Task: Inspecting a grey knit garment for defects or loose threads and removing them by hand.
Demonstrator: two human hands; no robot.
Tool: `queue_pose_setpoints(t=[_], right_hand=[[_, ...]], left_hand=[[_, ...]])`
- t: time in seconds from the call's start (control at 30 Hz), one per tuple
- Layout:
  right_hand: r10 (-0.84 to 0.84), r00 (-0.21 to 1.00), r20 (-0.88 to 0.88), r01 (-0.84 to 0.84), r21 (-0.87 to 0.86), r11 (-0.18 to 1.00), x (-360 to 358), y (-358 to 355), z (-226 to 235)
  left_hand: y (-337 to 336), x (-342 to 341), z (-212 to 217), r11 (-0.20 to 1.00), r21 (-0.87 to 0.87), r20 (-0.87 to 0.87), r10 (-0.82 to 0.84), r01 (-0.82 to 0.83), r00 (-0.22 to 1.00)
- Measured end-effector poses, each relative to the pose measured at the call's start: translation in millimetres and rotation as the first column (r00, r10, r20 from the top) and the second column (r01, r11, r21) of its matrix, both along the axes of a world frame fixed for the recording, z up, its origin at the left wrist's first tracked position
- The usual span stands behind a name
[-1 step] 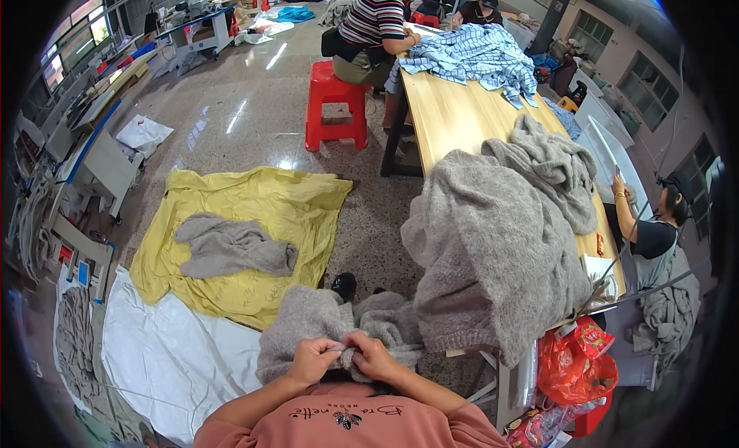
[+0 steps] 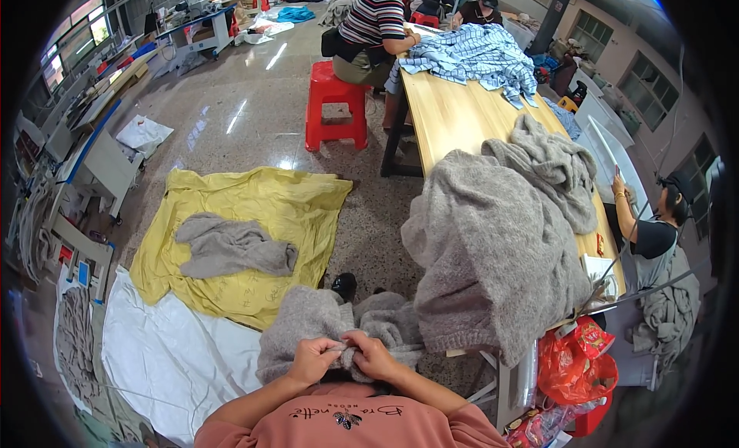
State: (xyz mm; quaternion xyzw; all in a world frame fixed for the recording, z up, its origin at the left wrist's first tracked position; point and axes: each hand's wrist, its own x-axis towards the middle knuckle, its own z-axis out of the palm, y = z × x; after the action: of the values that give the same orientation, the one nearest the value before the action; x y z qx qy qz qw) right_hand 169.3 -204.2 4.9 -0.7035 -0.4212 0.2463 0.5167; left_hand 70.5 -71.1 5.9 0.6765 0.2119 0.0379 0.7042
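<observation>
A grey-brown knitted garment (image 2: 304, 325), likely a sweater, lies bunched over my lap at the bottom middle. My left hand (image 2: 314, 359) pinches its edge between thumb and fingers. Close beside it, my right hand (image 2: 372, 356) grips the same knit, with the fingertips of both hands almost meeting. Whatever small detail lies between the fingertips is too small to make out. To the right, a large heap of similar grey knitwear (image 2: 500, 248) hangs over the near end of a wooden table (image 2: 439, 113).
One grey knit piece (image 2: 231, 246) rests on a yellow sheet (image 2: 308, 205) on the floor, beside a white sheet (image 2: 169, 356). A red stool (image 2: 336, 101) holds a seated person. Blue checked cloth (image 2: 473, 55) covers the table's far end. A red bag (image 2: 573, 367) sits at lower right.
</observation>
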Motion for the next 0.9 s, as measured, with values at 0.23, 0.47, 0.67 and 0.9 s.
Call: queue_pose_setpoints(t=[0.23, 0.47, 0.67, 0.9], right_hand=[[0.107, 0.992, 0.067, -0.1, -0.108, 0.989, 2, -7, -6], [0.134, 0.947, -0.291, -0.138, 0.005, 0.99, 11, -13, 1], [0.202, 0.95, -0.239, -0.234, -0.114, 0.966, 21, -13, 7], [0.042, 0.981, -0.189, -0.067, -0.126, 0.99, 6, -11, 3]], left_hand=[[-2, -1, 6, 0.99, 0.137, 0.041, 0.02, -0.026, 0.999], [-4, 2, 17, 0.993, 0.116, 0.044, -0.006, 0.001, 0.999], [-1, 6, 13, 0.996, 0.079, 0.019, -0.041, 0.039, 0.999], [-3, 4, 21, 0.976, 0.214, 0.016, -0.036, 0.031, 0.999]])
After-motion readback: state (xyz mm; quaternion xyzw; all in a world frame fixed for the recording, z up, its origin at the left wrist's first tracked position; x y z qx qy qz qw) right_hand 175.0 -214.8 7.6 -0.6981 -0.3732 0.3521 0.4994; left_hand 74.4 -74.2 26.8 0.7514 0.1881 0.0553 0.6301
